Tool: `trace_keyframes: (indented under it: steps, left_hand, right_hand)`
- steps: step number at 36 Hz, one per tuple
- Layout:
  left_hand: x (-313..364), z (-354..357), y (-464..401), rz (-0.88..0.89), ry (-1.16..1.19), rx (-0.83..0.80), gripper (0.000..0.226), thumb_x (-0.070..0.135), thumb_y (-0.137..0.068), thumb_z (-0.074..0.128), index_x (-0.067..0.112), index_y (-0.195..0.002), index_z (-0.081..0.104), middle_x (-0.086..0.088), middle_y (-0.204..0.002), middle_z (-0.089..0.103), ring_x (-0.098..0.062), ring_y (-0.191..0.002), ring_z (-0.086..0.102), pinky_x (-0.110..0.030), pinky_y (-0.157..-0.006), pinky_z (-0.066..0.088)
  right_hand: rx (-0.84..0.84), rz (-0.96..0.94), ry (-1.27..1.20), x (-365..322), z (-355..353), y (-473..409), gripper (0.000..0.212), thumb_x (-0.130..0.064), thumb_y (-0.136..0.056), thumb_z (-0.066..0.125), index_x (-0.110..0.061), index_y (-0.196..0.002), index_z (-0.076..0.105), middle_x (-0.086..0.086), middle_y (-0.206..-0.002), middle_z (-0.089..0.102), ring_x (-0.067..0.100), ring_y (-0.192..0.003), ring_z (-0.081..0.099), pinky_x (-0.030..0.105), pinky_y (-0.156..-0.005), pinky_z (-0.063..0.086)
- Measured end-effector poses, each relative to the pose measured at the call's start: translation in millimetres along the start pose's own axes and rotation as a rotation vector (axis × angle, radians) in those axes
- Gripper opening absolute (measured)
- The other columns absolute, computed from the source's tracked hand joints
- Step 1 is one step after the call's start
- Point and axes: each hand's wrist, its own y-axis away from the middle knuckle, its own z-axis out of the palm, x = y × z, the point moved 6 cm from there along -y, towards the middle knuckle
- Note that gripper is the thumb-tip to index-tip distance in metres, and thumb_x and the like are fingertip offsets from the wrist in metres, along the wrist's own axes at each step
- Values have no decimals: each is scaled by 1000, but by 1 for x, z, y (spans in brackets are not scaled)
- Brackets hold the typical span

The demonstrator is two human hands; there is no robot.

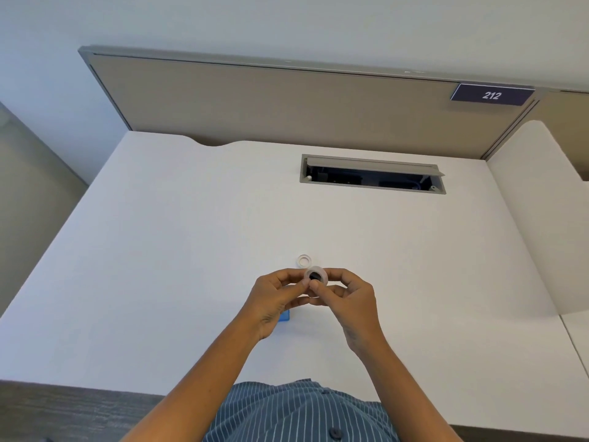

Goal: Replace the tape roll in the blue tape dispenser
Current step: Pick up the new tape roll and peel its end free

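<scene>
A white desk [159, 250] fills most of the frame, backed by a tan partition [255, 103] across the top that carries a dark sign reading 212 [491, 95] at upper right. An open cable tray [373, 175] is set into the desk right of centre. Just below centre, the left hand [275, 301] and right hand [350, 301] meet above the desk, fingers curled closed around a tape roll [315, 275] with a dark core, pinched between both sets of fingertips. Only a corner of the blue tape dispenser [284, 316] shows beneath the left hand. A small white ring [304, 260] lies on the desk just above the hands.
</scene>
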Motion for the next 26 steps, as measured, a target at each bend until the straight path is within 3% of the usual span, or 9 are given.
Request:
trace_keyframes:
  steps: [15,22,26]
  left_hand:
    - [-3,-28,-2,-1,10,65,24,14,-93,78,13,-116,81,-11,-112,83,-31,-105,80,-44,-95,64]
    - [-2,-45,-5,1,-1,83,28,17,-93,77,12,-121,80,-11,-112,83,-29,-104,80,-44,-95,64]
    - [-4,-58,-9,-5,-27,112,27,15,-93,78,12,-120,80,-12,-112,82,-31,-103,80,-45,-96,64]
  right_hand:
    - [6,0,-18,8,28,-1,21,-14,-89,89,-12,-109,82,15,-82,86,32,-79,86,47,-95,67]
    - [-20,-5,-14,12,40,-6,20,-12,-93,85,-11,-114,82,9,-102,87,30,-91,85,51,-87,69]
    - [8,-7,23,16,46,-9,17,-12,-94,85,-14,-110,82,6,-101,86,26,-91,85,48,-80,71]
